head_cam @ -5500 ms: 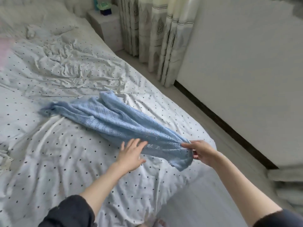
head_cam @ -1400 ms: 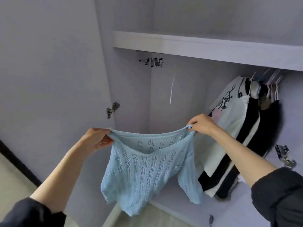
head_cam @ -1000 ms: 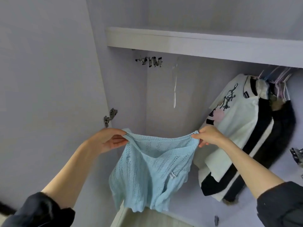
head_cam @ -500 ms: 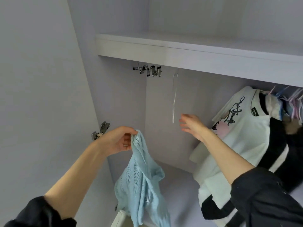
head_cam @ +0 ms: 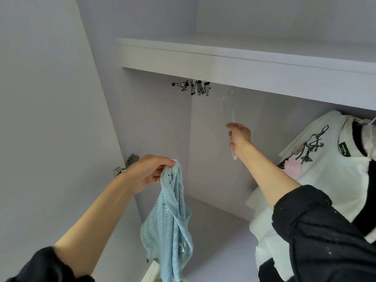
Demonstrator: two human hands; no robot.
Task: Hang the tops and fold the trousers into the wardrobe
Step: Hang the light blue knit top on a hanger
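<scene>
Item: light-blue knit top (head_cam: pixel 171 226), bunched at one upper edge in the grip of the left hand (head_cam: pixel 149 173), fingers curled round the fabric; the remainder hangs free in front of the open wardrobe, over its lower front edge. Long axis: vertical, gathered end up at the fist, loose hem and a small white tag toward the floor. Item: clear plastic hanger (head_cam: pixel 228 110), suspended below the shelf (head_cam: pixel 223 64) and seen nearly edge-on, long axis close to vertical in this view, hook end up near the shelf underside, lower end showing below the right hand (head_cam: pixel 240 137). Right-hand grip: fingers curled round the hanger's lower part, apparently holding it. Also present: cluster of metal clip hangers (head_cam: pixel 193 87) at the left end of the rail; white printed top (head_cam: pixel 329 159) with dark garments hung at the right; door hinge (head_cam: pixel 127 164) behind the left wrist. Risks, as judged: the hanger is transparent and thin, so the hook may catch on lifting off and slip from the fingers; the top, held at one bunched point only, may be awkward to open at the neckline single-handed, and the open knit could snag on a hanger end or the nearby hinge.
</scene>
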